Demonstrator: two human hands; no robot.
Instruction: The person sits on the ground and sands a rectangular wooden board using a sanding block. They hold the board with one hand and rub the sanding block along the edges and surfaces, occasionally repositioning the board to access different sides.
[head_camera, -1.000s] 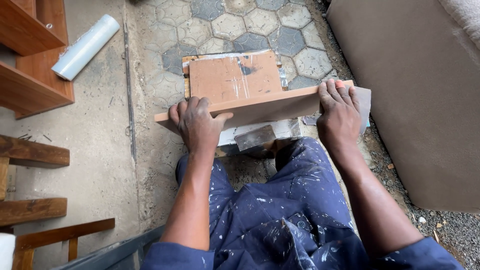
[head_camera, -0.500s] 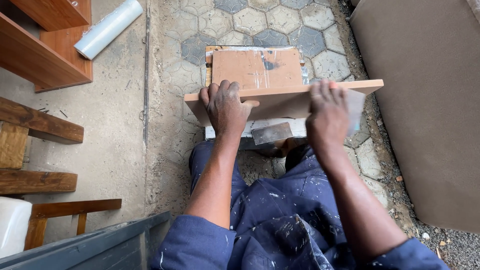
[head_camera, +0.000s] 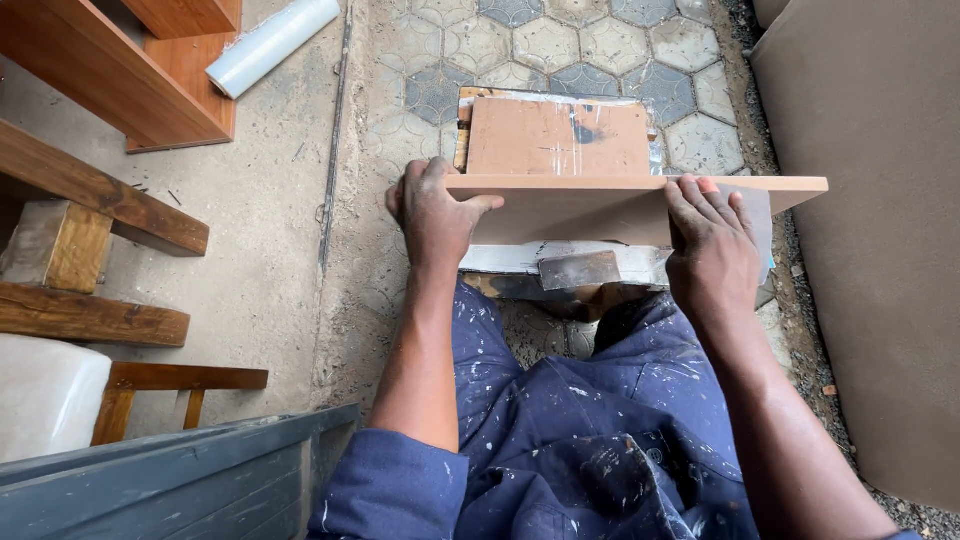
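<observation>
Fingers of the left hand (head_camera: 435, 208) curl over the left end of a board (head_camera: 590, 205), thumb lying along its top edge, the rest wrapped behind; the grip is closed on the wood. Right hand (head_camera: 712, 250) fingers lie spread and bent over the board's front face near its right end, fingertips reaching the top edge, also gripping it. Between the two hands the board stands on its long edge, running across the middle of the frame, its right end sticking out past the right hand.

Behind the board, in the upper centre, a flat panel (head_camera: 560, 137) of the same light brown colour lies on a pale block (head_camera: 520, 260), with white scratches and a dark smudge on its face. Under the board's lower edge a grey metal piece (head_camera: 580, 270) shows against the block.

A white plastic roll (head_camera: 270, 42) lies slanted in the upper left, beside brown shelf boards (head_camera: 110, 75). Rough wooden beams (head_camera: 95, 195) cross the left edge, and a grey frame (head_camera: 170, 480) fills the lower left. Hexagonal paving (head_camera: 560, 45) covers the ground at the top. A large tan slab (head_camera: 870, 250) takes up the right side, close to the board's right end. Paint-flecked blue trousers (head_camera: 590, 410) fill the bottom centre.
</observation>
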